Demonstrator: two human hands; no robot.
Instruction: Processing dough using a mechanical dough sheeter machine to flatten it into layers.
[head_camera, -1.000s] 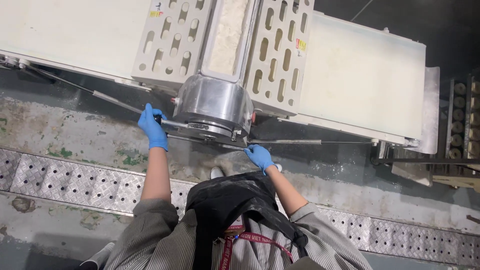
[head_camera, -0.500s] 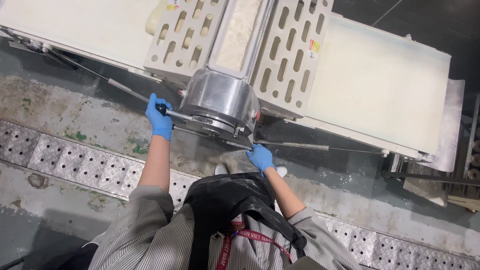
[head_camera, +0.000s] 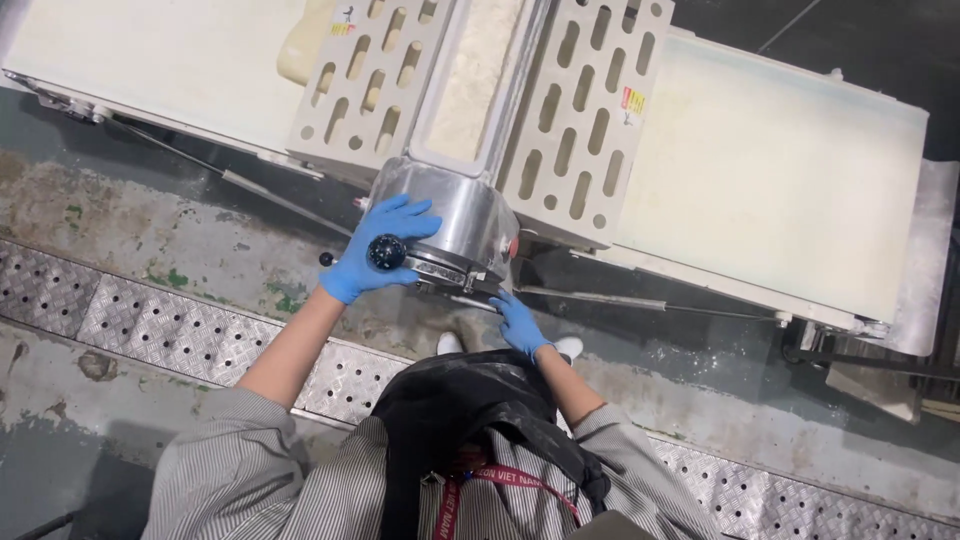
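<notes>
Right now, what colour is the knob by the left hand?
Black, a round knob just below the blue-gloved left hand on the steel housing; head view.

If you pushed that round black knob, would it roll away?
Probably not: the black knob seems fixed to the shiny metal housing, so it would likely turn or swing rather than roll. It looks hard and smooth, perhaps a little slippery under the gloved left hand.

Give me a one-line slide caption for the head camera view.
Gloved left hand beside a black knob on a dough sheeter's steel housing; right hand at the lever below.
</notes>
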